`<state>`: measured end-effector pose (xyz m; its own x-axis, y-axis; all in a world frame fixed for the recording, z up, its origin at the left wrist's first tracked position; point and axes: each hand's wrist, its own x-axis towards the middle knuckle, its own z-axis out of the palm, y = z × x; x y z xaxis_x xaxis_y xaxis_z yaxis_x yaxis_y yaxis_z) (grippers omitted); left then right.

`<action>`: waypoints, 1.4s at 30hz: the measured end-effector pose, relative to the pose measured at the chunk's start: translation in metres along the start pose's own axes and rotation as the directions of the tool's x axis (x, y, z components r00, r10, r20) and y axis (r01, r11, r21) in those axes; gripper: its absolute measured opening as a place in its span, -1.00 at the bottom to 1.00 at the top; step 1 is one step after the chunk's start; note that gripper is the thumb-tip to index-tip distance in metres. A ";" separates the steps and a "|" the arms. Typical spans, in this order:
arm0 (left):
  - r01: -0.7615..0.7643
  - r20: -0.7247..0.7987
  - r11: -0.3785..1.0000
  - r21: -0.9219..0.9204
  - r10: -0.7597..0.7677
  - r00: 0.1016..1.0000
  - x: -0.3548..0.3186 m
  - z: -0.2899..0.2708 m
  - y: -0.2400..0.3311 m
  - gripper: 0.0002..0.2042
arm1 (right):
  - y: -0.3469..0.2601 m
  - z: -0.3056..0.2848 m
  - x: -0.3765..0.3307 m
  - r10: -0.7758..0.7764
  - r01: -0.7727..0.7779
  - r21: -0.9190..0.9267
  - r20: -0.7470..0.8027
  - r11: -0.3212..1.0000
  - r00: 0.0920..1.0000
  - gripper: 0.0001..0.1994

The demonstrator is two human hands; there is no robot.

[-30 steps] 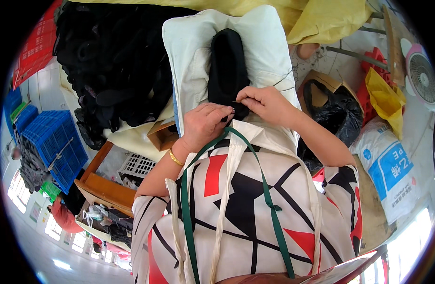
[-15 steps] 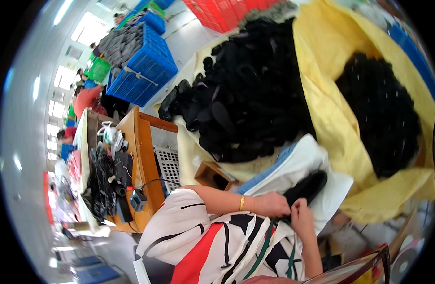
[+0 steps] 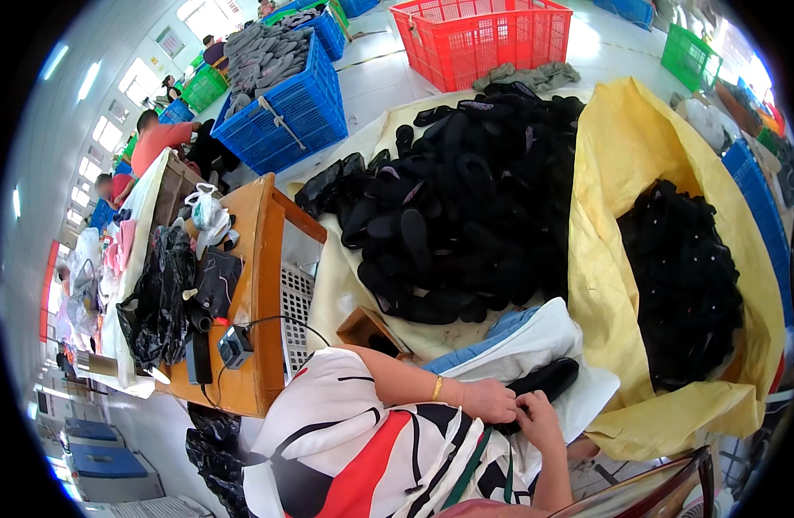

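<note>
A black cloth shoe lies across a white cloth at my lap, its rounded end pointing away to the right. My left hand, with a yellow bracelet at the wrist, closes on the shoe's near end. Beside it, my right hand is closed on the same end, fingertips pinched together. The two hands almost touch. Whatever small part sits between the fingertips is too small to make out. Just beyond the cloth rises a large pile of black shoes.
To the right, an open yellow sack holds more black items. A wooden table with black plastic bags stands at left. Red and blue crates are farther back. A small wooden box sits near my left forearm. Other people work at far left.
The view has tilted, bringing more of the room's far side into sight. Both hands stay at the shoe's near end, and the fingers have shifted slightly closer together.
</note>
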<state>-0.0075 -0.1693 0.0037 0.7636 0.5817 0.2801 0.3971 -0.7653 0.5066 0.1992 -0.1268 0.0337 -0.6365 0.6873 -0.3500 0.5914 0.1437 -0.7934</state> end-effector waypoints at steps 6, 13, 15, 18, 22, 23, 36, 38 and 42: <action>0.028 -0.013 0.999 0.028 -0.027 1.000 0.024 -0.024 -0.012 -0.93 | 0.039 0.032 0.009 0.240 0.039 0.803 -0.224 0.595 0.945 -0.92; 0.309 0.228 0.945 -0.104 -0.279 0.933 0.024 -0.013 -0.024 -0.90 | 0.053 0.056 0.024 0.452 0.267 0.895 -0.416 0.357 0.789 -0.90; 0.368 0.284 0.915 -0.167 -0.313 0.906 0.021 -0.011 -0.022 -0.88 | 0.053 0.045 0.024 0.451 0.325 0.892 -0.442 0.315 0.775 -0.90; 0.402 0.330 0.900 -0.169 -0.333 0.883 0.025 -0.017 -0.025 -0.84 | 0.024 0.030 0.011 0.463 0.195 0.966 -0.252 0.169 0.850 -0.92; 0.390 0.329 0.912 -0.129 -0.331 0.884 0.028 -0.021 -0.030 -0.82 | 0.040 -0.002 -0.008 0.431 0.252 0.967 -0.246 0.043 0.868 -0.88; 0.366 0.342 0.922 -0.128 -0.306 0.889 0.031 -0.022 -0.031 -0.81 | 0.068 -0.024 -0.013 0.373 0.349 0.937 -0.325 0.006 0.869 -0.85; 0.369 0.220 0.897 -0.245 -0.319 0.922 0.040 -0.018 -0.026 -0.91 | 0.097 -0.256 -0.230 0.121 0.380 -0.018 -0.933 0.925 -0.339 -0.74; 0.385 0.256 0.892 -0.236 -0.325 0.910 0.040 -0.018 -0.025 -0.90 | 0.103 -0.252 -0.243 0.072 0.315 -0.042 -0.937 0.948 -0.341 -0.77; 0.395 0.248 0.890 -0.226 -0.340 0.907 0.038 -0.015 -0.024 -0.89 | 0.094 -0.191 -0.171 0.227 0.307 0.180 -0.966 0.935 -0.122 -0.91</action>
<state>0.0041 -0.1250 0.0149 0.6839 0.7196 -0.1201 0.5404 -0.3892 0.7460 0.4579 -0.0950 0.1138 0.6901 0.6367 0.3441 0.2681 0.2168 -0.9387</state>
